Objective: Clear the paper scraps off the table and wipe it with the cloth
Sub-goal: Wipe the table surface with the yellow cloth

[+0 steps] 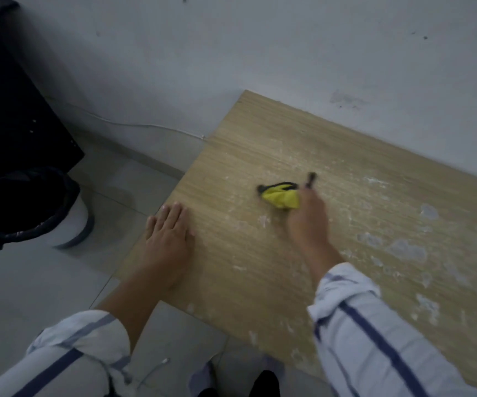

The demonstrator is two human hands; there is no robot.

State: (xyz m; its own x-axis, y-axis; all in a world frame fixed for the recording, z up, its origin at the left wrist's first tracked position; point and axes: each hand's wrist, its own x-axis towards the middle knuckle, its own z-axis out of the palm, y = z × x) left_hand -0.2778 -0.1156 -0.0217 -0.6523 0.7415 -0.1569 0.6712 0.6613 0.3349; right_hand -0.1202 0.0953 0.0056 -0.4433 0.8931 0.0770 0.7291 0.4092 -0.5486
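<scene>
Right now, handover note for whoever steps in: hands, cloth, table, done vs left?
Left hand: open, flat on the table near its left edge.
Right hand: grip closed on the yellow cloth, pressed to the tabletop mid-wipe; image blurred there.
Bin with dark liner stands on the floor left of the table.
Done: no loose paper scraps visible on the table.
Left: pale smears cover the right and near parts; those need wiping.

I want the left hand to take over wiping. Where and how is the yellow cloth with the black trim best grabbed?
Grip the bunched yellow cloth with black trim on its free left end, coming from the left and above. The right hand covers its right side, while the left hand lies flat on the wooden table to that side.
</scene>
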